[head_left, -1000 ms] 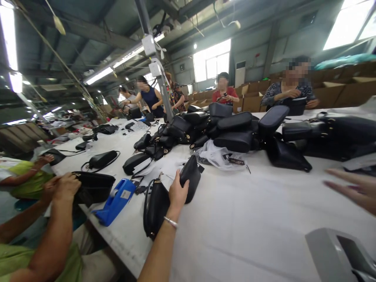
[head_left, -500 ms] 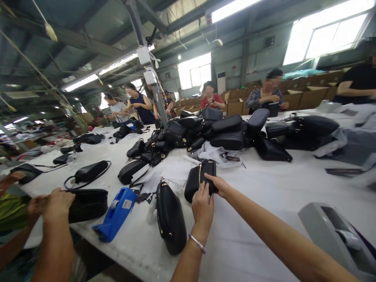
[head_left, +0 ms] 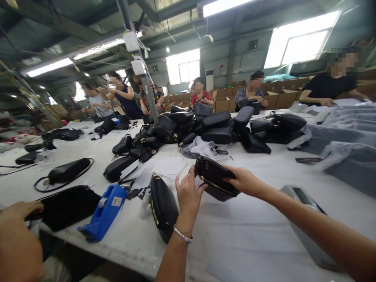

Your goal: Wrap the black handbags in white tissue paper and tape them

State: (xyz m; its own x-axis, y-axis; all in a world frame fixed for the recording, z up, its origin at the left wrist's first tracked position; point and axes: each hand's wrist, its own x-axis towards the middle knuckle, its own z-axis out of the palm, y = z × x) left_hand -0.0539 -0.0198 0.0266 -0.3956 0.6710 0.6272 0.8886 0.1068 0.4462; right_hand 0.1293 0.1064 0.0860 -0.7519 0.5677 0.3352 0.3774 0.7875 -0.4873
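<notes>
A black bag (head_left: 219, 180) with a gold zipper is tilted above the white table, between my two hands. My right hand (head_left: 242, 180) grips its right side, fingers wrapped over the top edge. At the bag's left end is my left hand (head_left: 189, 192), wearing a silver bracelet; its thumb and fingers pinch a small whitish piece near the zipper end. Left of my left forearm, another black bag (head_left: 164, 207) lies on the table. White sheets (head_left: 169, 165) and dark tags lie behind that bag.
A blue tape dispenser (head_left: 107, 211) stands at the left, a grey one (head_left: 311, 227) at the right. Black bags (head_left: 217, 133) are piled across the table. Another person's hand (head_left: 20, 215) holds a black bag at lower left. Several people work along the far side.
The bag has been turned and lifted, its zipper now running lengthwise. My left hand has moved to its left end and my right hand to its right side. The view has swung right.
</notes>
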